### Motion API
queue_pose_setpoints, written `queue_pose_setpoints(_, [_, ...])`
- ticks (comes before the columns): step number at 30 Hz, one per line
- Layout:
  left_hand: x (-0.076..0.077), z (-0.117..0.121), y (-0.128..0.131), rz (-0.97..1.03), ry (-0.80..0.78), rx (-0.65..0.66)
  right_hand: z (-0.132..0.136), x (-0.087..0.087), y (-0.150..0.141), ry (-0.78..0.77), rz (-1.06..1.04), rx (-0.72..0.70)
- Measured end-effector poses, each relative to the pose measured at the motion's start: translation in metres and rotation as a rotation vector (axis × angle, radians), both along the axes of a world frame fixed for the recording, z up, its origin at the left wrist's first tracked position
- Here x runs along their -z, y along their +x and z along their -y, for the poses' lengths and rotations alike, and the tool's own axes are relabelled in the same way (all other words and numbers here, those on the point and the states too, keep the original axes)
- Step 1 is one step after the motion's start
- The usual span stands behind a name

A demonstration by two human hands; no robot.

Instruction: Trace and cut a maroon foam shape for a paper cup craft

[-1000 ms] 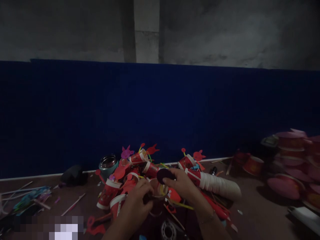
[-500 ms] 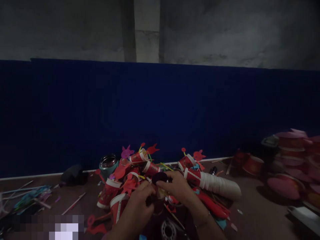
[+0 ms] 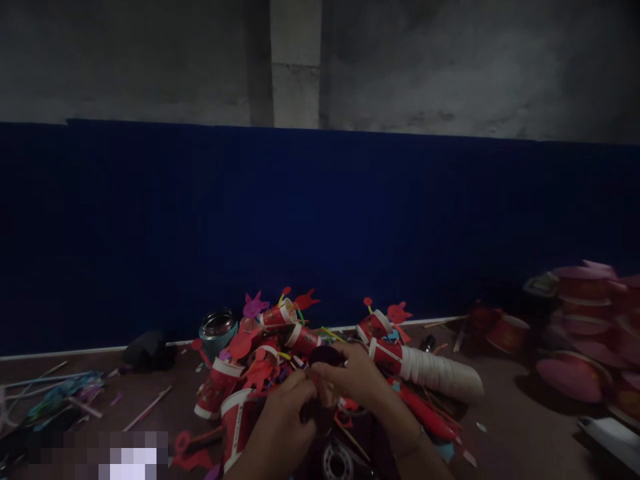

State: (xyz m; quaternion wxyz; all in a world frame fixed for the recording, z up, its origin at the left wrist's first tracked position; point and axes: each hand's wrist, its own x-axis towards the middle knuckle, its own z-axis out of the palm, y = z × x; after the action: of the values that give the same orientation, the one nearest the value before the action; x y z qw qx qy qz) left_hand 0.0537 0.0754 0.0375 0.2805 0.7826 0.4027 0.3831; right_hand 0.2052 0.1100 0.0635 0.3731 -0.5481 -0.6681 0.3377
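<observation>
My left hand and my right hand meet at the bottom middle, over a heap of red paper cups. The right hand pinches a dark round disc between thumb and fingers. The left hand's fingers curl closed against a small cup held between both hands; most of that cup is hidden. Both hands touch each other at the fingertips.
A sleeve of stacked white cups lies on its side to the right. A glass jar stands left of the heap, a dark cloth farther left. Stacked red bowls fill the right edge. Straws and paper scraps litter the left floor. A tape roll lies below my hands.
My right hand has drawn the dark disc down and left toward the left hand. The left hand has risen a little, and the two hands have closed together.
</observation>
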Motion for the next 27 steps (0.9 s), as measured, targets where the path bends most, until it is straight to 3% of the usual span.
queue_pose_setpoints(10, [0.004,0.002,0.003,-0.010,-0.011,0.008,-0.005,0.009,-0.005,0.082,0.060,-0.012])
queue_pose_setpoints(13, [0.001,0.001,0.002,-0.034,-0.035,-0.043,-0.005,0.010,-0.006,0.057,0.111,-0.002])
queue_pose_setpoints(18, [-0.006,-0.003,-0.007,-0.168,-0.169,-0.133,0.001,0.000,0.005,0.140,0.087,0.049])
queue_pose_setpoints(22, [0.001,-0.013,-0.020,-0.223,-0.242,-0.182,0.002,-0.011,0.029,0.170,0.024,0.163])
queue_pose_setpoints(27, [0.015,-0.026,-0.026,-0.341,-0.220,-0.256,0.001,-0.005,0.062,0.074,0.448,0.098])
